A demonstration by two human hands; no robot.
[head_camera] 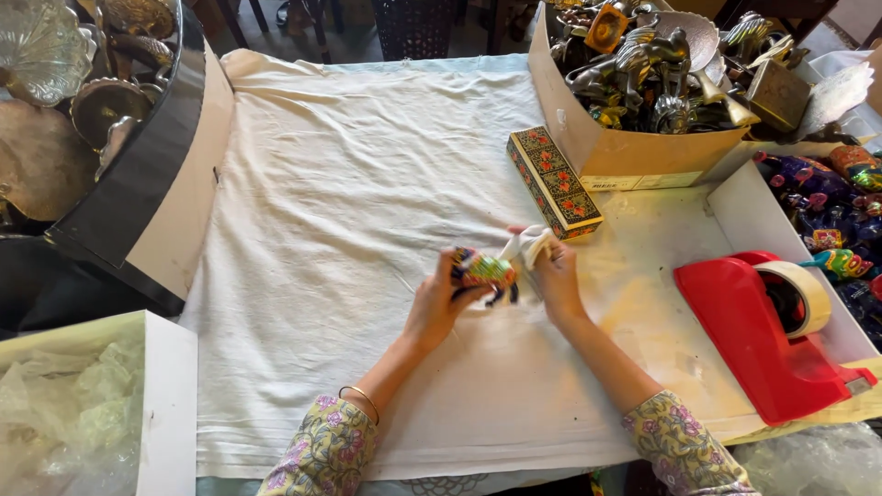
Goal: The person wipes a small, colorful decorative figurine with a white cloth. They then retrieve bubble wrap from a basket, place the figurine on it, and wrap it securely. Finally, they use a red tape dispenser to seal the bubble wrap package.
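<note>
My left hand [439, 301] grips a small painted figurine [484, 272], multicoloured with a dark base, above the white cloth [349, 230] that covers the table. My right hand [557, 276] holds a crumpled piece of white cloth or paper [531, 244] against the figurine's right side. A long painted box [554, 181] with red flowers lies just beyond my right hand, not touching it.
A cardboard box [625, 147] of metal figurines stands at the back right. At the right sit a red tape dispenser [767, 326] and a white box of painted figurines [827, 211]. Brass dishes [46, 110] fill a black container at left. A white box with plastic wrap [83, 404] is front left.
</note>
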